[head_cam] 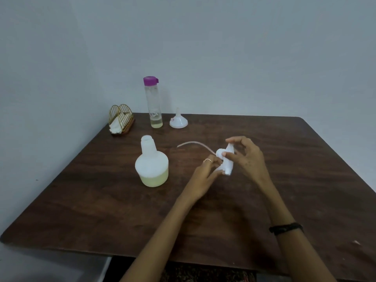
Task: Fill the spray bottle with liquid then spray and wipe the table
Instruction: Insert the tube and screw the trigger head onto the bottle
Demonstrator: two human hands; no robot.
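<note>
A squat white spray bottle (151, 165) stands uncapped on the dark wooden table (101, 200), with pale yellow liquid in its lower part. To its right, both hands hold the white spray head (227, 159) just above the table. My right hand (247, 157) grips it from the right and top. My left hand (205, 176), a ring on one finger, touches its lower left side. The head's thin dip tube (193, 144) curves out to the left. A tall clear bottle (154, 102) with a purple cap stands at the back, holding a little yellowish liquid.
A white funnel (178, 120) rests upside down beside the tall bottle. A gold wire napkin holder (121, 120) with white tissues sits at the back left corner. A bare wall rises behind the table. A small white scrap (356, 242) lies near the right front edge.
</note>
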